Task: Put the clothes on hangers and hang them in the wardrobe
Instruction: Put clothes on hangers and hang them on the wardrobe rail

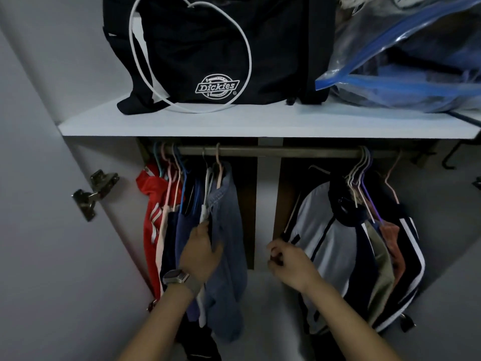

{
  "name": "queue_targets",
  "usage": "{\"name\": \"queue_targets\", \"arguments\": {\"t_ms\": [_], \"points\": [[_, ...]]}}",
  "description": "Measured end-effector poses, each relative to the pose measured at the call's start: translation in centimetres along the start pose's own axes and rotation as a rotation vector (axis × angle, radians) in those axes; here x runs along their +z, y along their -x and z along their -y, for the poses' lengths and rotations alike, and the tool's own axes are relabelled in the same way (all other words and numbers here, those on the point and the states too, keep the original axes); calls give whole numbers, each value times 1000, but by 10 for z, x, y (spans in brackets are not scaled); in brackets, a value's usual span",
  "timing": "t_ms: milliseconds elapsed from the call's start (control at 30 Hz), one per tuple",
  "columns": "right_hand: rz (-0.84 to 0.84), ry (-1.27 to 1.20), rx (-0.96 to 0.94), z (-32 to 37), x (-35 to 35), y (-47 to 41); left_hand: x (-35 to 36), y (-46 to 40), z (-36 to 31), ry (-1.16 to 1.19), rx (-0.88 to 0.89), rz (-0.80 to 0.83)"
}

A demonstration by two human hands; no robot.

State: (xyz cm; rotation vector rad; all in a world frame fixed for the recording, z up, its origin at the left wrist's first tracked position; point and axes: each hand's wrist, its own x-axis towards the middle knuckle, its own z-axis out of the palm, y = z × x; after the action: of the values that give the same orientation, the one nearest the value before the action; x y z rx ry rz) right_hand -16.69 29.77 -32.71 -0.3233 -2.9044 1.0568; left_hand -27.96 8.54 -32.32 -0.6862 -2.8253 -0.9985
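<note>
Below the rail (273,151), the left hand (201,252), a watch (175,278) on its wrist, has its fingers tucked in among the denim garment (229,243) and its neighbours; I cannot tell whether it grips anything. The right hand (289,264) is loosely curled, pinching the edge of the white jacket (330,246). Both bunches hang from that rail on hangers, a gap between them, and above the rail a shelf (234,123) carries a black bag (221,48).

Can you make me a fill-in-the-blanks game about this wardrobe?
1. The black bag sits on the ____ above the rail.
2. The red garment hangs at the far ____ end of the rail.
3. The watch is on the ____ wrist.

Missing words: shelf; left; left
</note>
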Motion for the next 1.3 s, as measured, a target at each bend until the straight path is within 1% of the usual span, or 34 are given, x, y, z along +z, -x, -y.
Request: {"name": "queue_targets", "arguments": {"t_ms": [33,100,167,200,267,300,367,400,433,500,533,567,633,700,833,900,933,1000,1033,1133,1300], "points": [[4,2,1,-1,-1,-2,-1,-7,-8,46,-16,-23],[-4,4,7,-5,-4,-7,-1,-23,-26,108,6,-92],[-13,6,24,-12,-9,-10,0,-41,-43,93,-15,-155],[-14,11,31,-16,-12,-11,3,-52,-47,78,-59,-175],[-12,17,51,-25,-18,-13,7,-71,-49,38,-200,-171],[-6,16,66,-29,-21,-13,9,-80,-46,46,-221,-135],[15,1,105,-36,-27,-15,15,-94,-36,93,-174,-43],[24,-8,126,-39,-30,-15,18,-98,-32,106,-178,-20],[29,-15,144,-43,-33,-16,20,-100,-29,121,-220,-11],[23,-21,167,-49,-37,-17,26,-100,-27,158,-314,-51],[15,-17,181,-53,-40,-17,27,-99,-28,182,-333,-77],[4,-8,190,-56,-42,-17,29,-98,-29,208,-332,-96],[-28,3,200,-62,-46,-18,30,-95,-31,289,-274,-130],[-132,-4,196,-65,-53,-17,31,-94,-34,356,-212,-165],[-532,91,162,-65,-85,-10,28,-87,-53,380,-119,-174],[-668,131,225,-67,-103,-6,28,-82,-63,403,-68,-153],[-691,157,281,-70,-111,-6,28,-81,-67,413,-57,-143],[-648,177,388,-77,-121,-7,32,-78,-76,454,-46,-134],[-612,143,413,-80,-124,-8,34,-76,-81,480,-53,-129],[-527,20,440,-86,-125,-12,40,-74,-92,531,-98,-125],[-513,-35,483,-89,-119,-23,46,-76,-96,520,-135,-101]]}}
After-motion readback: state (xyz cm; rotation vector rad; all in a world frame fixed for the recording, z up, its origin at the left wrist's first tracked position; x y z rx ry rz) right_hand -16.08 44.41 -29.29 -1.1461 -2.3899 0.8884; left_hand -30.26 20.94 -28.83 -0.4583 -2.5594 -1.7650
